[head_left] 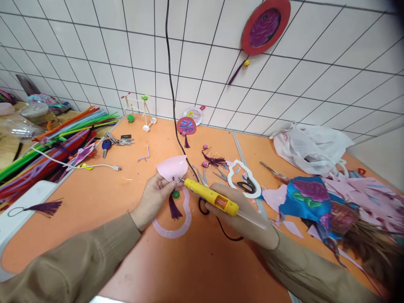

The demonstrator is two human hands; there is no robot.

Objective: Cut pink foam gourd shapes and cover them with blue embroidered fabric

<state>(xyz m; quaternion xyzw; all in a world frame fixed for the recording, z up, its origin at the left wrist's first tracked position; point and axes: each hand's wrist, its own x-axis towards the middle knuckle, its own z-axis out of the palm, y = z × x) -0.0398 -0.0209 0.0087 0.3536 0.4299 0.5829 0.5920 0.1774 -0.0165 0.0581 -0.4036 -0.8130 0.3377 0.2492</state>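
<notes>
My left hand [155, 198] pinches a pink paper piece [173, 167] above the orange table [126, 219]; a purple tassel with a green bead [174, 204] hangs below its fingers. A yellow glue gun [211, 197] is gripped in my right hand [243, 214], its metal tip touching the lower edge of the pink piece. A clear glue stick pokes out of the gun's back end. The gun's black cord [172, 84] runs up the tiled wall. Under the hands lies a pink curved paper outline [176, 229].
Pipe cleaners [53, 143] pile at the left beside keys [118, 141] and a white cable. Scissors [244, 183], a white cut-out frame, beads and tassels lie mid-table. Coloured cloth and pink scraps [315, 202] and a white plastic bag [309, 147] fill the right. A red disc [265, 25] hangs on the wall.
</notes>
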